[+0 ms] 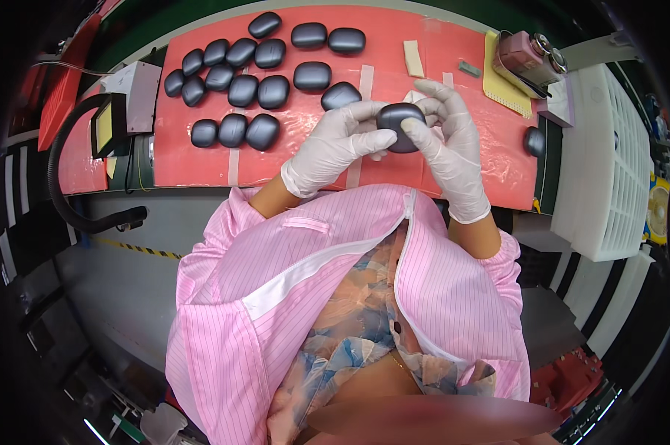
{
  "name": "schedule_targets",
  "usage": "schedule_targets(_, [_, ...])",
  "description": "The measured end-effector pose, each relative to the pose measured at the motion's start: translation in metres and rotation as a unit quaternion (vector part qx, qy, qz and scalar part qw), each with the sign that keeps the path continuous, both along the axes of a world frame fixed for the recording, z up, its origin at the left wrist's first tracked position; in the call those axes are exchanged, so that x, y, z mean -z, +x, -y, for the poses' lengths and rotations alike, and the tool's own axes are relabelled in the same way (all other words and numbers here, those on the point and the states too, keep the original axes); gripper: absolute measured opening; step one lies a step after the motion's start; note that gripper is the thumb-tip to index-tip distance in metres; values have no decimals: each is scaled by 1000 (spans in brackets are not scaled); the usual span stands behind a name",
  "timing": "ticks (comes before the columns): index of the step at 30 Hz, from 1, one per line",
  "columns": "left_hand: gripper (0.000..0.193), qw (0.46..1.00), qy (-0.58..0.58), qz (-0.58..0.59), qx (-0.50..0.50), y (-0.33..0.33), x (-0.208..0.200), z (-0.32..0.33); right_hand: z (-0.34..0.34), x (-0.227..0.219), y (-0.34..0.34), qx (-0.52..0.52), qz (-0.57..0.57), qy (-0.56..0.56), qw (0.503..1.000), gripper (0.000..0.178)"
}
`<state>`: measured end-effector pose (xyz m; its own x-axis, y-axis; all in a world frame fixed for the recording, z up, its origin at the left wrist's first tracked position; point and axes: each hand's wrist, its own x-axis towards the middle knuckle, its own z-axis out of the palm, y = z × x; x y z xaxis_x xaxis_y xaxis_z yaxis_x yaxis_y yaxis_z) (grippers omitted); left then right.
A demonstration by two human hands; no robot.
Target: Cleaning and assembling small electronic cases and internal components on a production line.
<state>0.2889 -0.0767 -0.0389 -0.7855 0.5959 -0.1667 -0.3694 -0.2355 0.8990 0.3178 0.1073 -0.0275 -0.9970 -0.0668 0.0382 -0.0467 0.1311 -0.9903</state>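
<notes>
Both my hands wear white gloves. Between them, above the near part of the red mat, is a dark grey rounded case (400, 119), like an earbud charging case. My left hand (341, 142) grips its left side, thumb on the near face. On its right side my right hand (448, 141) has its thumb pressed to the face and fingers curled behind. Something white, perhaps a cloth, shows by the right fingers; I cannot tell what. Just beyond my left hand lies another grey case (340, 96), partly hidden by it.
Several similar cases (243, 90) lie in loose rows on the red mat (179, 159), left and far. One more case (533, 141) sits at its right edge. A cream strip (413, 58), yellow pad (492, 74) and pink container (524, 55) stand far right. A black flexible arm (57, 163) curves at left.
</notes>
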Motion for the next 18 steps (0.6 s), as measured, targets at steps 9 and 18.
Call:
schedule_targets(9, [44, 994, 50, 67, -64, 15, 20, -15, 4, 19, 3, 93, 33, -146, 984, 23])
schedule_targets(18, [51, 999, 34, 13, -6, 20, 38, -11, 2, 22, 9, 114, -80, 10, 990, 28])
